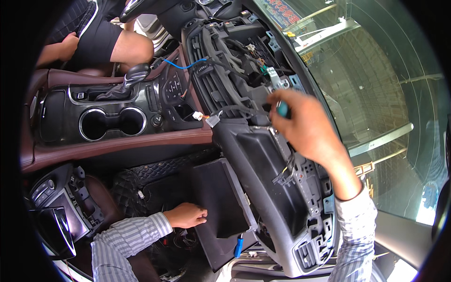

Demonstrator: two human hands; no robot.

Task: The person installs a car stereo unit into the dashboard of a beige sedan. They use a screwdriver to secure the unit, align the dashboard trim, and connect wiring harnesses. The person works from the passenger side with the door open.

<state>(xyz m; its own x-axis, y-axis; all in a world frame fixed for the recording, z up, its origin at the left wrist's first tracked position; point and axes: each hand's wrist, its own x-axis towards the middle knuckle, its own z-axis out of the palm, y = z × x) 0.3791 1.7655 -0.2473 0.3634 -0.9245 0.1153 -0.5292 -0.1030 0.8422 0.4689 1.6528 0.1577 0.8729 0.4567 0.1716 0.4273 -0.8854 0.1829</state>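
Observation:
My right hand (304,126) is raised against the stripped car dashboard (263,155) and grips a tool with a teal handle (282,109), its tip hidden in the open cavity among black wiring and connectors (244,56). My left hand (187,215) rests low in the footwell, its fingers touching the edge of the hanging open glovebox lid (221,197). Both my forearms wear striped grey sleeves.
The centre console (112,123) with two cup holders and a gear lever (134,75) lies to the left. Another person's bare leg and hand (127,44) are on the far seat. A removed trim panel with a screen (56,221) sits bottom left. A blue-handled tool (238,245) lies below the glovebox. The windscreen (376,94) is on the right.

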